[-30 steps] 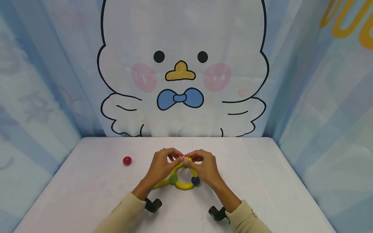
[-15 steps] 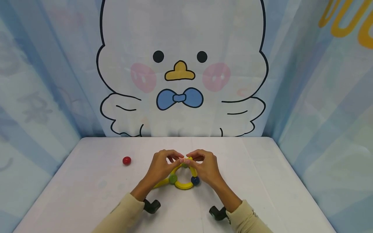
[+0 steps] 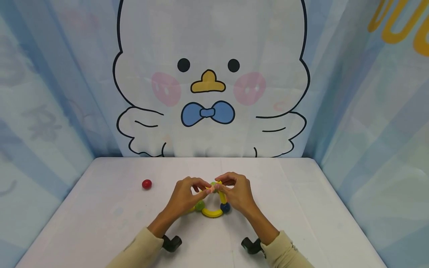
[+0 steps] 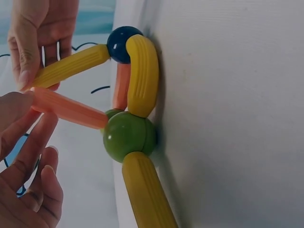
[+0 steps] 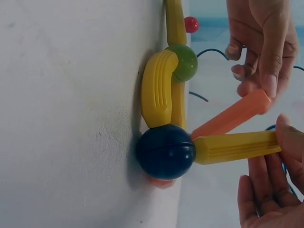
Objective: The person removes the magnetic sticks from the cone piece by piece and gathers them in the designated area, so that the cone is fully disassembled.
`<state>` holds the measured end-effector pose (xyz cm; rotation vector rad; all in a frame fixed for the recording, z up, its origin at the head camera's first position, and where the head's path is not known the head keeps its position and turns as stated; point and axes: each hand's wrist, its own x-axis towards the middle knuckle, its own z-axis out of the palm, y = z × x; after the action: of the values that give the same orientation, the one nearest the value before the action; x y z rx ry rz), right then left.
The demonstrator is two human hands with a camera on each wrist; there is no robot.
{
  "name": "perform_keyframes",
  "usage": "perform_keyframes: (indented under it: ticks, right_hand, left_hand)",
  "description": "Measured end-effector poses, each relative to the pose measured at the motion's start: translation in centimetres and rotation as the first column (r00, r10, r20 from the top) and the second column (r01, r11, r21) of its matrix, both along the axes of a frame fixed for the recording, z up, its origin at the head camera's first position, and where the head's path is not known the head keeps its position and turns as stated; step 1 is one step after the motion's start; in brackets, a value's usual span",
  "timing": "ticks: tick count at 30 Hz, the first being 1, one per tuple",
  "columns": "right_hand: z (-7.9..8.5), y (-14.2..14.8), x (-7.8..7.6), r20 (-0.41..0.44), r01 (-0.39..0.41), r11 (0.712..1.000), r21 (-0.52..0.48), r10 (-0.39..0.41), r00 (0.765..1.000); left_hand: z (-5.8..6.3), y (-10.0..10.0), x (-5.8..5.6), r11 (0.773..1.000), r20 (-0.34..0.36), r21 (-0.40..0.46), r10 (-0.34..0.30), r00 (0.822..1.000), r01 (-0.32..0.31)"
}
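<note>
My left hand [image 3: 187, 193] pinches the upper end of an orange rod [image 4: 71, 108] that rises from beside a green ball [image 4: 127, 137]. My right hand [image 3: 238, 190] pinches the tip of a yellow rod [image 5: 240, 147] joined to a dark blue ball [image 5: 166, 152]. The two rod ends meet or nearly meet between my fingertips. A curved yellow piece [image 3: 212, 213] links the green and blue balls low on the table. Another green ball [image 3: 213, 184] shows at the far side, partly behind my fingers. One more yellow rod [image 4: 148, 190] runs outward from the near green ball.
A loose red ball [image 3: 146, 184] lies on the white table [image 3: 301, 208] at the far left. Black angled mounts [image 3: 172, 243] sit at both wrists. A printed cloth backdrop [image 3: 207, 141] stands behind the table's far edge.
My left hand has drawn slightly lower and nearer, now covering more of the left yellow rod. The far green ball shows more. My right hand has barely moved.
</note>
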<state>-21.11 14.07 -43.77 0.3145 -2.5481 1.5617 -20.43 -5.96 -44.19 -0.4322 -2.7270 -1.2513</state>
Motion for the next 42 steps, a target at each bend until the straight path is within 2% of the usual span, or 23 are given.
perform_keyframes:
  ticks: [9,16,21,32,42]
  right_hand:
    - [0.0,0.2,0.1,-0.018,-0.001,1.0,0.006,0.001,1.0]
    - [0.0,0.2,0.2,-0.027,0.004,1.0,0.008,-0.004,1.0]
    - [0.0,0.3,0.2,-0.02,0.007,1.0,0.005,-0.007,1.0]
    - [-0.1,0.5,0.3,-0.022,-0.008,1.0,-0.008,0.008,1.0]
    - [0.1,1.2,0.4,-0.027,-0.015,0.999,-0.037,0.014,1.0]
  left_hand:
    - [-0.9,-0.1,0.8,0.999,-0.047,-0.018,-0.05,0.998,0.049]
    - [-1.7,0.4,1.4,0.994,-0.041,-0.098,-0.06,0.997,0.055]
    - [-2.2,0.7,1.7,0.986,-0.08,-0.147,-0.093,0.992,0.081]
    - [-2.8,1.0,2.2,0.965,-0.104,-0.238,-0.142,0.984,0.114]
    - [-2.5,1.2,2.3,0.96,-0.102,-0.257,-0.141,0.985,0.111]
